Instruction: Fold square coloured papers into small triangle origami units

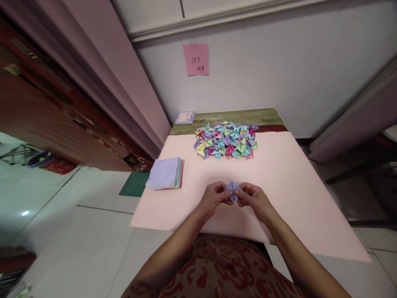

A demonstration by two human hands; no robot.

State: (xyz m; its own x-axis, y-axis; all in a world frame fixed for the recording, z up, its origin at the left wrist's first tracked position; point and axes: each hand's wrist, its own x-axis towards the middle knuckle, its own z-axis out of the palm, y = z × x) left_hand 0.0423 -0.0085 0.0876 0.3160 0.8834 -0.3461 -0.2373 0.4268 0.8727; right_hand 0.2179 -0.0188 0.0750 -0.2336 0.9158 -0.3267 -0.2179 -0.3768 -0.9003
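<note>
- Paper piece (232,186), light purple and folded to points, is held up between both hands over the near part of the desk (242,117), close to the person's body.
- Left hand (215,195): its grip pinches the left side of that piece, thumb on the face towards the person, fingers curled at the edge and behind.
- Right hand (252,195): its grip pinches the right side in the same manner, thumb near the other thumb.
- Pink sheet (288,178) covers most of the desk, leaving a strip of green wood grain bare at the far end.
- Heap of small folded papers (228,140), in blue, purple, pink, yellow and green, spreads beyond the hands, partly past the sheet's far edge.
- Stack of square paper (164,172), purple uppermost with other colours at its side, lies left of the hands.
- Printed packet (186,117) rests at the far left corner.
- Pink note (196,59), handwritten "357", hangs on the wall (248,70).
</note>
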